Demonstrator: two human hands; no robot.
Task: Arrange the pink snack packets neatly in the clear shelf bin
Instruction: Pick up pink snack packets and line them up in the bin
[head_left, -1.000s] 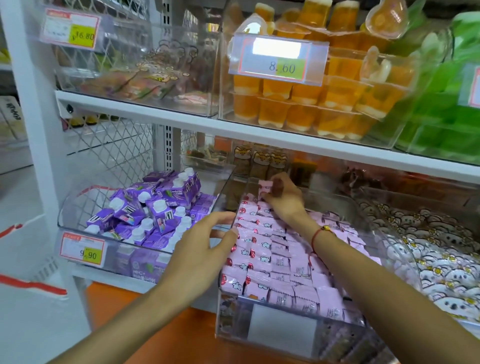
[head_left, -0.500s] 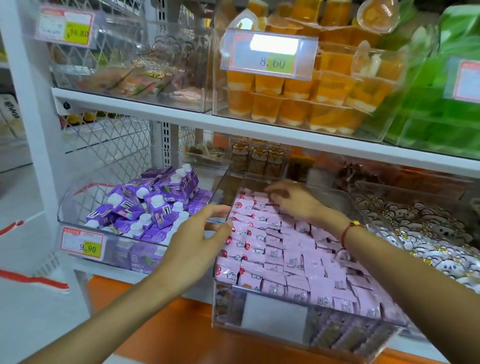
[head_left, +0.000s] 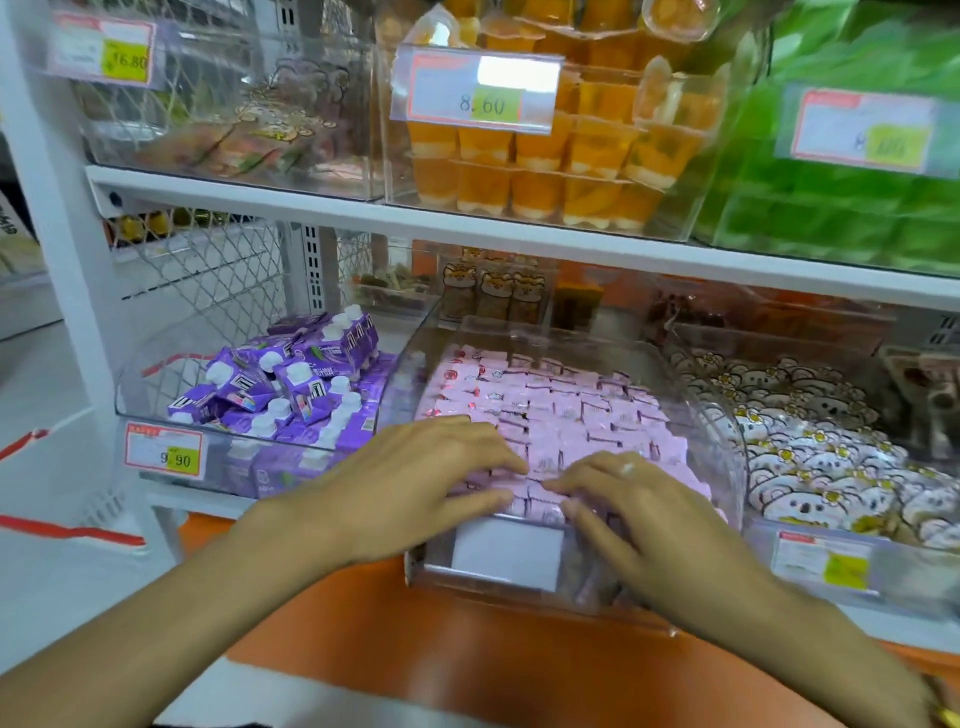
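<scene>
Several pink snack packets (head_left: 566, 405) lie in tidy rows inside the clear shelf bin (head_left: 722, 457) on the lower shelf. My left hand (head_left: 410, 483) lies over the front left rows, fingers stretched out flat on the packets. My right hand (head_left: 639, 514) lies over the front right rows, its straight fingers touching the packets and pointing toward the left hand. The fingertips of both hands nearly meet above the bin's front wall. The front rows are partly hidden under my hands.
A bin of purple drink cartons (head_left: 291, 395) stands to the left. To the right, another holds white bear-face packets (head_left: 810, 457). On the white shelf (head_left: 519, 228) above are orange jelly cups (head_left: 550, 171) and green packs (head_left: 841, 208). An orange ledge (head_left: 467, 649) runs below.
My right hand came from the back of the bin to the front right rows. My left hand moved from the bin's left side onto the front left packets.
</scene>
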